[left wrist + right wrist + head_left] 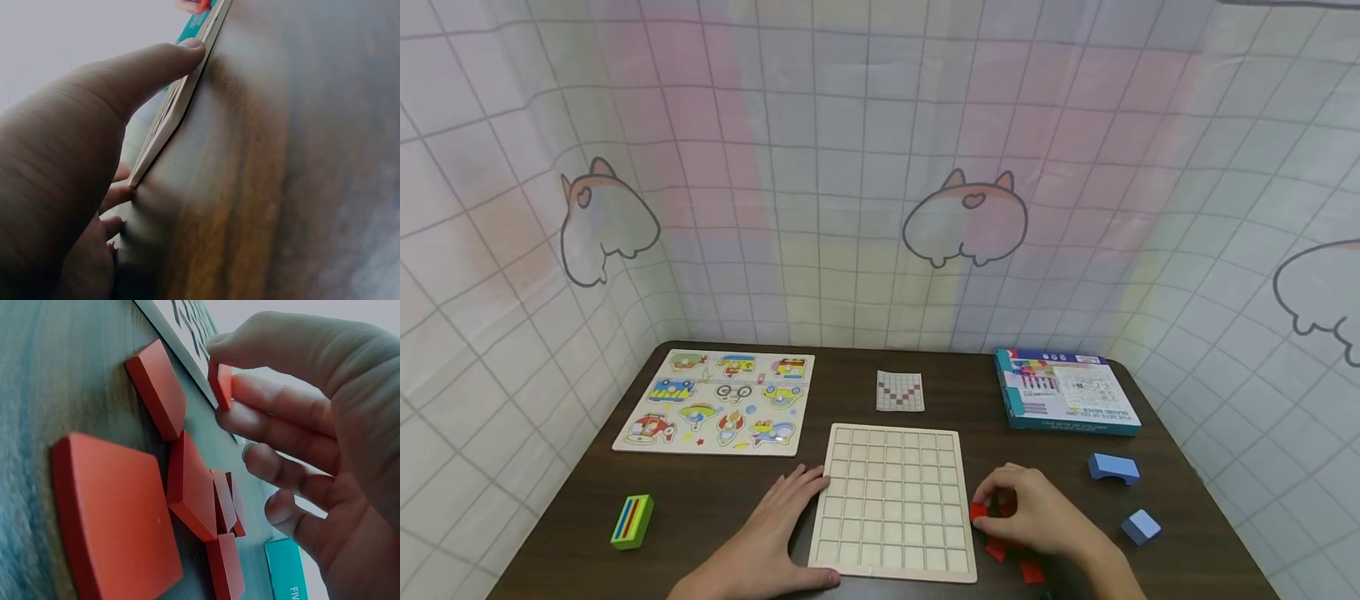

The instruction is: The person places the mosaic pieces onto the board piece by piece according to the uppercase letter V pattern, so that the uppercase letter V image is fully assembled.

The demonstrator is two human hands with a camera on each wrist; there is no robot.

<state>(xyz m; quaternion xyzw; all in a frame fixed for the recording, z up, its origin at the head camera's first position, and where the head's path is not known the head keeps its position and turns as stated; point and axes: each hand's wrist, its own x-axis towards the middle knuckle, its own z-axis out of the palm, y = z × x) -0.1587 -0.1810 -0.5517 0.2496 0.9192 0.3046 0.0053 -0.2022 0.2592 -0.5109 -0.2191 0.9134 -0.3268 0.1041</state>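
A pale wooden grid board point(891, 500) lies flat in the middle of the table, its square recesses bare. My left hand point(767, 533) is spread at its lower left, fingertips at the left edge and thumb at the near edge. In the left wrist view the thumb point(162, 62) rests along the board's rim. My right hand point(1037, 508) is beside the board's right edge, pinching a small red square tile point(220, 384) between thumb and fingers. Several more red tiles point(115, 519) lie loosely on the table under that hand, some overlapping.
A small printed pattern card point(900, 392) lies beyond the board. A picture puzzle board point(718, 400) is at the back left and a boxed set point(1067, 393) at the back right. A green block point(632, 522) sits left; a blue arch point(1114, 468) and a blue block point(1141, 527) sit right.
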